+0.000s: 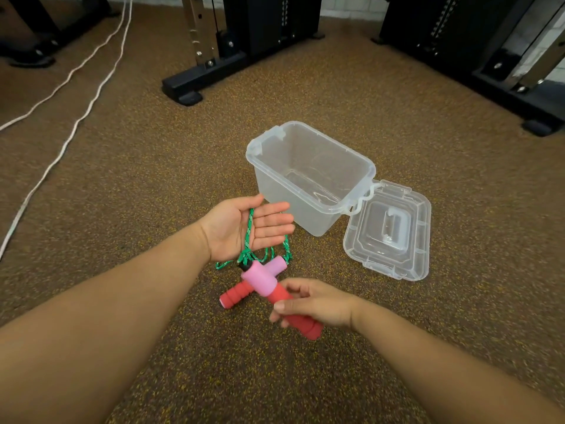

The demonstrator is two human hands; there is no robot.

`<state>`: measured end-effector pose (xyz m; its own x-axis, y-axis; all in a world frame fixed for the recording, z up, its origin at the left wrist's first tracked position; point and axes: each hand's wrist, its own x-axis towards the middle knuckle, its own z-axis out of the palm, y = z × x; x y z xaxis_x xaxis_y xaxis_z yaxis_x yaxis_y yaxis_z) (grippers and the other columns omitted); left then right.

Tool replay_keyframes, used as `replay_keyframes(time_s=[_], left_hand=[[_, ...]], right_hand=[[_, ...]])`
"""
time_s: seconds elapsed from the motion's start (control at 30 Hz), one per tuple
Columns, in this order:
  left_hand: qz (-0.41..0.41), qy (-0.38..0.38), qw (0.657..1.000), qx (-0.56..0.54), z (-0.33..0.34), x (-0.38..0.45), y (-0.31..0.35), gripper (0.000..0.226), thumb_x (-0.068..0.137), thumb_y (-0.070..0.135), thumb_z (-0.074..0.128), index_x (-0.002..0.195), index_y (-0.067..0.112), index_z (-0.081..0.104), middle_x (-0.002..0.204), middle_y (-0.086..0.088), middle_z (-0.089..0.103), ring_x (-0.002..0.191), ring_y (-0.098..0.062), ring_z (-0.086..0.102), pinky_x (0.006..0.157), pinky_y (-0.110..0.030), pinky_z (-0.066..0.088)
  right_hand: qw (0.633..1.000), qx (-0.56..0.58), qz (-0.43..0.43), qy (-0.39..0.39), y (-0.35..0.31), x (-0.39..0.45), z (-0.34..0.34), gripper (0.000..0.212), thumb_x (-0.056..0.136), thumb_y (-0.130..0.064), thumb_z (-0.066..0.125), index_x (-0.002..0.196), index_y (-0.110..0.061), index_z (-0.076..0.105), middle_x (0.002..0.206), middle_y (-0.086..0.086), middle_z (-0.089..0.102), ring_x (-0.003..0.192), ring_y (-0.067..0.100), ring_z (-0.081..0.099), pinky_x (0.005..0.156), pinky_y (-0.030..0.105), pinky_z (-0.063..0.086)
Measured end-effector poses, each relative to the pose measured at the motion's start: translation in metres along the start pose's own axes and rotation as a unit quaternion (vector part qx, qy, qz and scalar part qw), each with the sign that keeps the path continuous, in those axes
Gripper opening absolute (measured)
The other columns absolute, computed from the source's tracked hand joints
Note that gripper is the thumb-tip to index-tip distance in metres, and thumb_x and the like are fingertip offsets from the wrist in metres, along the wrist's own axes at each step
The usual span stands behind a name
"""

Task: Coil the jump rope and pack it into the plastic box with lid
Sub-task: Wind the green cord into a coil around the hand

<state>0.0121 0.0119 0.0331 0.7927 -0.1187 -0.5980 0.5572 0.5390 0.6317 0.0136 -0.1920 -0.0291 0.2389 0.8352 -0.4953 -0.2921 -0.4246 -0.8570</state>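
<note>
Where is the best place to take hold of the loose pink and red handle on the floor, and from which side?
Probably the ribbed red end, from the left. It sticks out free from under the other handle, which the right hand grips across its pink middle, where the green rope also gathers.

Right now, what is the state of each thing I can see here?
plastic box: open, empty, upright on the floor
lid: off, lying beside the box
green rope: draped over the left hand, not yet coiled
left hand: open, palm up
right hand: grips one handle
other handle: lies underneath, crossed
</note>
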Motion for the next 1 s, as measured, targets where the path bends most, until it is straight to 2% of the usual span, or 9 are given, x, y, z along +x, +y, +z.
replay_keyframes(time_s=[0.2, 0.3, 0.37, 0.5, 0.67, 0.73, 0.83, 0.9, 1.0], left_hand=[[-0.009, -0.017, 1.0, 0.006, 0.003, 0.005, -0.005, 0.059, 0.101, 0.033, 0.029, 0.083, 0.006, 0.078, 0.065, -0.01, 0.074, 0.062, -0.021, 0.074, 0.054, -0.031, 0.06], [-0.03, -0.035, 0.999, 0.027, 0.003, 0.005, -0.006, 0.057, 0.1, 0.033, 0.031, 0.083, 0.007, 0.078, 0.06, -0.008, 0.073, 0.057, -0.02, 0.073, 0.051, -0.029, 0.059], [-0.054, -0.056, 0.996, 0.049, 0.003, 0.003, -0.007, 0.054, 0.098, 0.033, 0.033, 0.084, 0.008, 0.078, 0.059, -0.008, 0.072, 0.056, -0.02, 0.073, 0.051, -0.029, 0.059], [-0.104, -0.104, 0.985, 0.093, 0.008, 0.0, -0.009, 0.046, 0.088, 0.034, 0.04, 0.081, 0.008, 0.078, 0.057, -0.007, 0.071, 0.053, -0.02, 0.072, 0.047, -0.027, 0.056], [-0.137, -0.189, 0.964, 0.126, 0.016, -0.002, -0.009, 0.035, 0.072, 0.036, 0.058, 0.084, 0.011, 0.079, 0.062, -0.005, 0.073, 0.058, -0.02, 0.073, 0.054, -0.03, 0.059], [-0.133, -0.205, 0.962, 0.12, 0.015, -0.002, -0.006, 0.035, 0.074, 0.036, 0.058, 0.085, 0.01, 0.078, 0.065, -0.006, 0.074, 0.061, -0.02, 0.074, 0.056, -0.031, 0.06], [-0.108, -0.208, 0.968, 0.088, 0.011, -0.004, 0.003, 0.033, 0.076, 0.034, 0.06, 0.087, 0.009, 0.078, 0.073, -0.009, 0.077, 0.069, -0.023, 0.075, 0.063, -0.033, 0.061], [-0.088, -0.189, 0.976, 0.067, 0.012, -0.008, 0.009, 0.032, 0.074, 0.033, 0.06, 0.085, 0.009, 0.079, 0.074, -0.01, 0.077, 0.07, -0.022, 0.075, 0.063, -0.032, 0.061], [-0.04, -0.106, 0.993, 0.03, 0.013, -0.012, 0.012, 0.039, 0.085, 0.03, 0.047, 0.078, 0.007, 0.079, 0.072, -0.011, 0.076, 0.064, -0.021, 0.075, 0.054, -0.031, 0.06]], right_hand=[[0.997, -0.067, 0.002, 0.037, 0.009, 0.008, 0.002, 0.023, 0.089, -0.018, 0.063, 0.11, -0.024, 0.056, 0.107, 0.003, 0.065, 0.095, 0.013, 0.061, 0.091, 0.027, 0.05], [0.987, -0.146, 0.012, 0.068, 0.001, 0.008, -0.005, 0.047, 0.086, -0.017, 0.067, 0.128, -0.016, 0.046, 0.115, -0.002, 0.057, 0.101, 0.008, 0.056, 0.083, 0.016, 0.047], [0.98, -0.152, 0.005, 0.127, -0.005, 0.006, -0.017, 0.054, 0.084, -0.009, 0.065, 0.132, -0.015, 0.041, 0.122, -0.001, 0.052, 0.105, 0.007, 0.053, 0.087, 0.017, 0.048], [0.922, -0.178, -0.129, 0.32, -0.015, 0.01, -0.038, 0.048, 0.081, 0.006, 0.051, 0.124, -0.015, 0.048, 0.124, 0.002, 0.054, 0.117, 0.012, 0.051, 0.105, 0.04, 0.041], [0.908, -0.222, -0.228, 0.271, -0.035, 0.02, -0.027, 0.055, 0.084, 0.005, 0.047, 0.134, -0.018, 0.045, 0.136, 0.002, 0.05, 0.128, 0.013, 0.045, 0.108, 0.03, 0.036], [0.908, -0.221, -0.26, 0.243, -0.036, 0.022, -0.02, 0.046, 0.084, 0.004, 0.047, 0.127, -0.012, 0.052, 0.126, 0.003, 0.056, 0.12, 0.012, 0.052, 0.103, 0.023, 0.039], [0.921, -0.219, -0.206, 0.248, -0.03, 0.021, -0.012, 0.016, 0.091, -0.01, 0.05, 0.102, -0.008, 0.061, 0.096, 0.008, 0.066, 0.083, 0.006, 0.057, 0.076, 0.026, 0.047], [0.92, -0.21, -0.18, 0.278, -0.022, 0.02, -0.012, 0.02, 0.095, -0.021, 0.048, 0.092, -0.005, 0.06, 0.075, 0.004, 0.065, 0.06, 0.003, 0.05, 0.061, 0.028, 0.044], [0.888, -0.282, -0.159, 0.327, -0.014, 0.016, -0.014, 0.03, 0.098, -0.034, 0.041, 0.083, -0.011, 0.055, 0.064, -0.005, 0.059, 0.056, 0.01, 0.051, 0.06, 0.037, 0.044]])
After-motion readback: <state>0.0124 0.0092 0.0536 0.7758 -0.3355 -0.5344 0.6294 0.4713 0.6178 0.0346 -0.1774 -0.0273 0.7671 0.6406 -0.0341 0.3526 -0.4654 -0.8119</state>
